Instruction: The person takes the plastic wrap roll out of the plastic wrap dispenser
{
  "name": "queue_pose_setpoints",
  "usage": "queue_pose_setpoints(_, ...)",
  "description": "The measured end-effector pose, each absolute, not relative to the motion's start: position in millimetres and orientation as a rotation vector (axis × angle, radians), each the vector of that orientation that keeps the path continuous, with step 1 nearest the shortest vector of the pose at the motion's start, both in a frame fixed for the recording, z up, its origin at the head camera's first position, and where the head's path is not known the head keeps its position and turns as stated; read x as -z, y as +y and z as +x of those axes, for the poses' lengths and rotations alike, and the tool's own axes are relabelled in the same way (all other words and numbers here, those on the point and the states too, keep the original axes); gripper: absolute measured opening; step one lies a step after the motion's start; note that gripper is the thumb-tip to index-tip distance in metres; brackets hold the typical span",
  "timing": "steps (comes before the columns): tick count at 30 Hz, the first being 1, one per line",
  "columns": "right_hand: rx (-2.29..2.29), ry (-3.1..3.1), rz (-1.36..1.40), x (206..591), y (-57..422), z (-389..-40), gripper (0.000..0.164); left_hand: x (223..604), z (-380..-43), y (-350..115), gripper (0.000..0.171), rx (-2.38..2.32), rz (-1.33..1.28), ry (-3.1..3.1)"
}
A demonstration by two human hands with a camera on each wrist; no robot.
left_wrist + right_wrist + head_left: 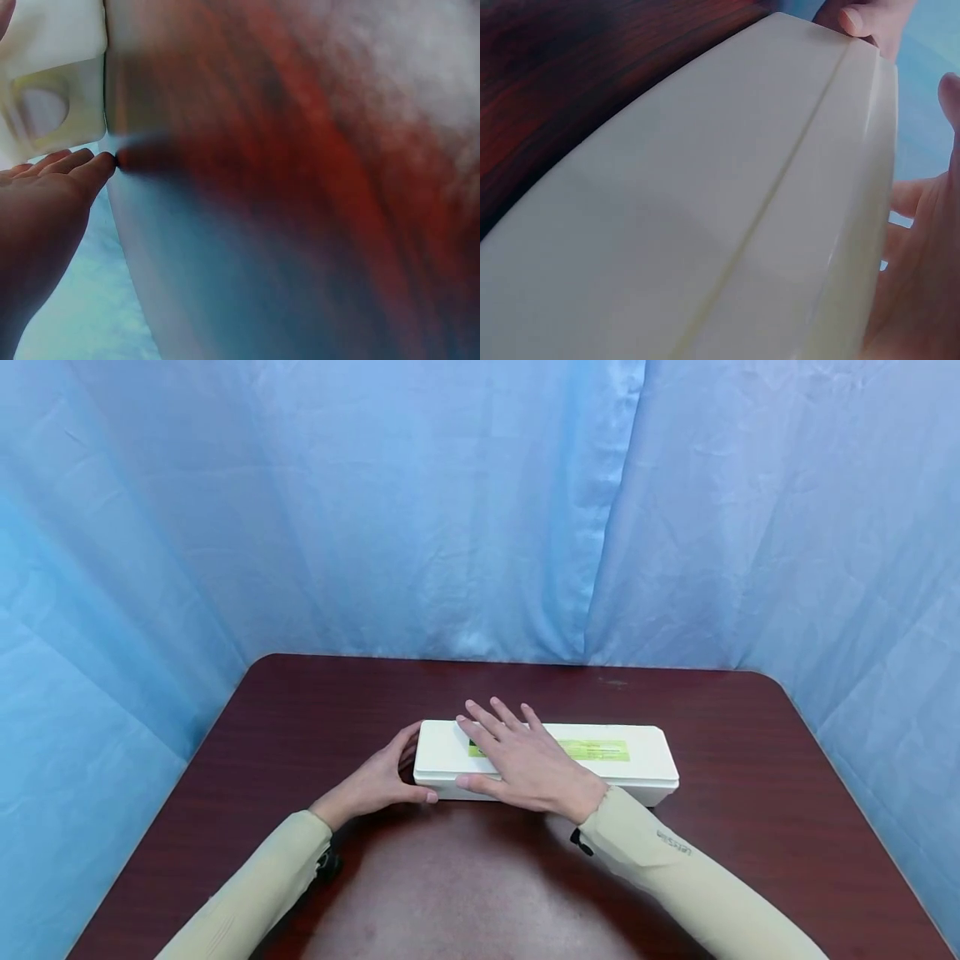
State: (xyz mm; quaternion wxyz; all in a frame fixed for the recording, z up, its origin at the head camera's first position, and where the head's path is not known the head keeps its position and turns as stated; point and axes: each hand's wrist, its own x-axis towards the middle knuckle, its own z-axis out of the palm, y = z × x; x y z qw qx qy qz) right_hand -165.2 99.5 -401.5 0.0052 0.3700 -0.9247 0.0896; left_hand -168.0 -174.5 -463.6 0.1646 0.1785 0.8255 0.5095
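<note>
- White box point(573, 732): on the dark red table point(337, 702), approx. mid-width, nearer the far edge than the person; long side runs L–R, so both hands can prob. reach it w/o stretching.
- L hand point(377, 783): gripping the box's L end, thumb at near corner, fingers curved round behind; presumably a brace vs. sliding or turning.
- L wrist cam: box end shows a pale round mark point(45, 111); fingers lie just beside that end.
- R hand point(525, 768): not gripping; fingers straight & spread over the top, thumb lower, by the near long edge. Wide spread would suit steadying or light pressure; exact contact can't be told.
- R wrist cam: long thin seam point(772, 191) runs lengthwise along the box, R hand's fingers alongside.
- Yellow-green label point(600, 750): on box top, partly hidden under R hand; box prob. right way up.
- Sleeves point(697, 877) pale, reaching the wrists; blue curtain point(420, 510) hangs round the table, prob. as a plain backdrop.
</note>
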Motion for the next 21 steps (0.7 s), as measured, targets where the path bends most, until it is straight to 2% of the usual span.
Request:
queue_pose_setpoints(14, -0.149, -2.812, 1.195, 409.5, 92.5, -173.9, 0.094, 461.7, -170.0, -172.5, 0.11, -1.444, 0.494, 2.383)
queue_pose_setpoints(21, -0.153, -2.828, 1.192, 411.4, 95.2, -177.1, 0.092, 462.3, -170.4, -169.7, 0.106, -1.432, 0.524, 2.382)
